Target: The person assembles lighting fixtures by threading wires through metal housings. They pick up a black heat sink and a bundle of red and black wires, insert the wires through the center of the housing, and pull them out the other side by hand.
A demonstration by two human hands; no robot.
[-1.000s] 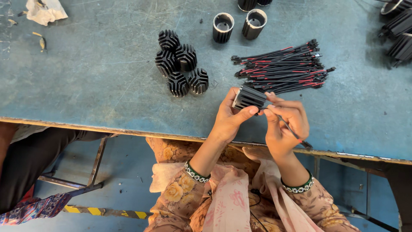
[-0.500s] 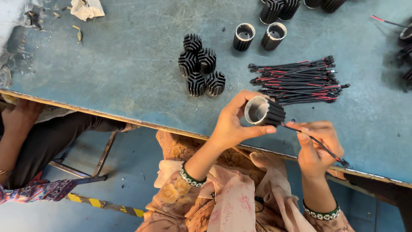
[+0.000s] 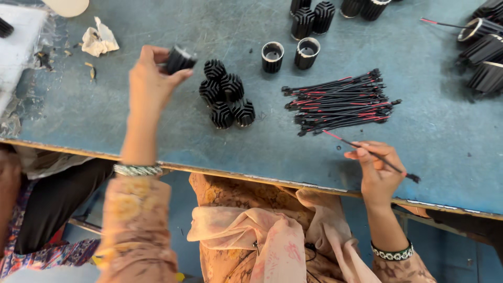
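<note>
Since half a second ago, the left hand (image 3: 152,78) has been swung away from the table edge and out over the table to the left, and the black finned cylinder (image 3: 181,58) is being carried with it. That ribbed, matte piece is being pinched between thumb and fingertips, tilted, just left of a cluster of five like cylinders (image 3: 227,93) that are being kept upright and touching one another on the worn blue table (image 3: 157,131).

One thin red-and-black wire (image 3: 369,153) is being gripped in the closed fingers of the right hand (image 3: 377,173) near the front edge of the table, and it is being held slantwise, its red end pointing toward the bundle of wires (image 3: 340,102) lying flat just beyond. The bundle's strands are straight, slim and glossy, with small dark plugs at both ends.

Two hollow cylinders (image 3: 289,55) with pale rims are standing open-end up behind the bundle, and more finned ones (image 3: 313,20) are standing farther back. Several larger ribbed housings (image 3: 484,55) are lying at the right edge. A crumpled scrap of pale paper (image 3: 99,41) is lying at far left, well apart from the hands.
</note>
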